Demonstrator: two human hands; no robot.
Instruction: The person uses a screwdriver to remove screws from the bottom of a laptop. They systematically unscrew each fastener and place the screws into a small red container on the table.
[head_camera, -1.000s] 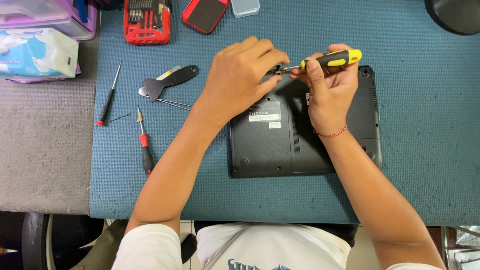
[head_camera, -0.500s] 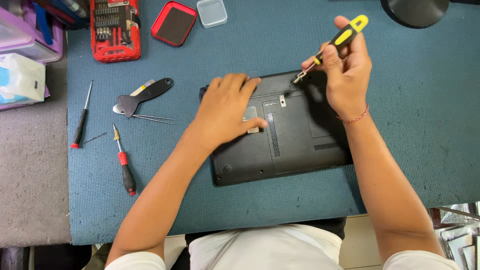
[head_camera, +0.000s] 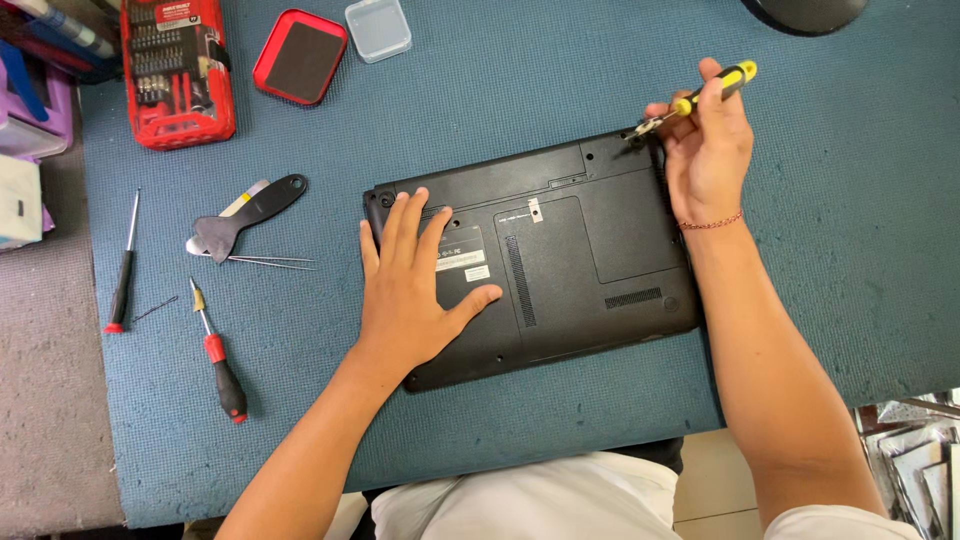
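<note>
The black plastic laptop (head_camera: 540, 260) lies bottom-up on the blue mat (head_camera: 480, 120); it looks stiff and rather heavy, best held by its edges. The left hand (head_camera: 410, 285) presses it flat, fingers spread. The right hand (head_camera: 705, 150) pinches a yellow-handled screwdriver (head_camera: 700, 95) at the far corner. White rectangular labels (head_camera: 462, 262) sit near the thumb.

Laptop base (head_camera: 590, 250): matt black plastic, smooth under my left hand (head_camera: 410, 290), with a small paper-looking label.
Screwdriver (head_camera: 700, 95) in my right hand (head_camera: 710, 160): glossy yellow and black plastic handle, thin metal shaft.
Mat (head_camera: 500, 90): blue, looked like woven cloth, rough and dull.
Red-handled screwdriver (head_camera: 218, 355): rubbery-looking red and black grip, metal shaft.
Bit case (head_camera: 178, 70): shiny red plastic.
Small box (head_camera: 378, 28): clear plastic.
Tweezers (head_camera: 265, 262): bare bright metal.
</note>
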